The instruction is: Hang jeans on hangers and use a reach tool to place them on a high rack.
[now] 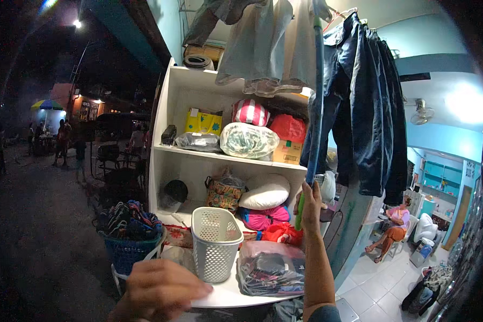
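Observation:
My right hand is closed around the green lower end of a long blue pole, which stands upright and reaches up among the hanging clothes. Pale garments hang to the left of the pole, dark jeans to its right. Blurred at the lower left, my left hand has its fingers bent; whether it holds anything does not show. Beyond it, a white perforated plastic basket stands on the white shelf unit's lowest board. Right of the basket lies a clear plastic bag of folded items.
At left, a blue basket is heaped with clothes hangers. Bags, a pillow and a cardboard box fill the shelves. A person sits in the tiled room at right. A dark street with people lies at far left.

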A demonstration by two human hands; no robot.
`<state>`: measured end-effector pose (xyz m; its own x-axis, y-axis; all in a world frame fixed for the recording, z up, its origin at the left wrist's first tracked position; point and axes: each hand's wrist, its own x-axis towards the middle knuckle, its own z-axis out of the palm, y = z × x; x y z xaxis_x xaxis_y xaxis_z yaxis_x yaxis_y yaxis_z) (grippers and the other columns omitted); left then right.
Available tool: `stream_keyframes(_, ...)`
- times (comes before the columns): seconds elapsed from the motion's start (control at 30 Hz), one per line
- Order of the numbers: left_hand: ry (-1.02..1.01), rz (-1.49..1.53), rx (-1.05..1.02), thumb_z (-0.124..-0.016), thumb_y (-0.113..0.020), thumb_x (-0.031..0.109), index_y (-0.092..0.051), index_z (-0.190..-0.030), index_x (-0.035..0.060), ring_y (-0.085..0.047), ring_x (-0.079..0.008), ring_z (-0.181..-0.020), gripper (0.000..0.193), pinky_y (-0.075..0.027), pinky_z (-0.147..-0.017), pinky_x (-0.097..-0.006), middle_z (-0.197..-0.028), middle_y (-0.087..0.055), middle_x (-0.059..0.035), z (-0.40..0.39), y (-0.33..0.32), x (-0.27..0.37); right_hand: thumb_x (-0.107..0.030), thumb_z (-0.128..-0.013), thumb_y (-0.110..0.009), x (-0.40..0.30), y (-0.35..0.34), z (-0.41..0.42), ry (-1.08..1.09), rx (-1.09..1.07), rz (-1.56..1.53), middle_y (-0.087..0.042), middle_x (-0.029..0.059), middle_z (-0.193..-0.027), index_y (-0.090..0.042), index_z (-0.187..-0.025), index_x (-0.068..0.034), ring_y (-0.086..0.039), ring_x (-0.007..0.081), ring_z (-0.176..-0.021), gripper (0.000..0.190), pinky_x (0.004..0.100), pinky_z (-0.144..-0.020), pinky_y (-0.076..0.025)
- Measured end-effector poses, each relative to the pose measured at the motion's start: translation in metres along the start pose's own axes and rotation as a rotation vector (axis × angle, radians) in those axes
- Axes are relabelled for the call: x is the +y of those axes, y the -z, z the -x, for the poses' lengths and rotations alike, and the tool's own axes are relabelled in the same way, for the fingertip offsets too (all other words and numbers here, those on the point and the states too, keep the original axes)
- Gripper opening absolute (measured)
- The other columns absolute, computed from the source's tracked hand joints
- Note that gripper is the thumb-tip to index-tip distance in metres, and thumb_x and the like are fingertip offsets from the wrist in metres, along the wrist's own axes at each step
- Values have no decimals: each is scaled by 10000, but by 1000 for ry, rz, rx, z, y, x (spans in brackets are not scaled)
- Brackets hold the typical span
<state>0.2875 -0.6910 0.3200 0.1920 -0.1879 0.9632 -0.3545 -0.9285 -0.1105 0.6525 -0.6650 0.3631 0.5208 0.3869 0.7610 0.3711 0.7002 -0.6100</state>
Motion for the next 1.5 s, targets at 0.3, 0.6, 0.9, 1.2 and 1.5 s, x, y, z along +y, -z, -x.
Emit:
stream_keyframes(0.3,693,159,215,-797,-425,116,-556,-768,4,-559,-135,-600,175,-437,-534,-245,-675,-596,-97,71,45,32,-298,-803,-484,-45,-4,23,-183,-79,0,-399,4,-471,-404,-950,-77,-382,88,-320,278,214,-282,-321)
stream_keyframes(0.6,827,138,338,-826,-424,163,-549,-787,10,-550,-106,-574,202,-425,-510,-211,-674,-599,-92,106,63,69,-314,-800,-495,-93,-2,20,-241,-121,6,-436,24,-498,-440,-942,-86,-417,112,-325,274,232,-277,-339)
stream_keyframes(0.9,907,70,474,-836,-412,173,-524,-787,0,-532,-114,-530,212,-422,-479,-216,-634,-570,-99,134,60,84,-378,-812,-464,-104,-1,18,-242,-200,-34,-440,31,-542,-449,-991,-83,-413,110,-348,345,230,-304,-337)
stream_keyframes(1.2,1021,29,497,-843,-397,185,-496,-781,28,-513,-112,-522,196,-403,-477,-222,-617,-551,-74,148,54,93,-343,-809,-474,-113,-1,12,-239,-164,-72,-440,21,-531,-442,-934,-92,-406,108,-325,282,227,-285,-330)
stream_keyframes(1.5,1012,111,472,-828,-414,164,-524,-792,-4,-543,-120,-539,203,-414,-479,-212,-630,-572,-91,151,42,85,-384,-828,-432,-123,27,-9,-242,-113,21,-450,23,-531,-443,-958,-108,-409,93,-350,305,218,-327,-347)
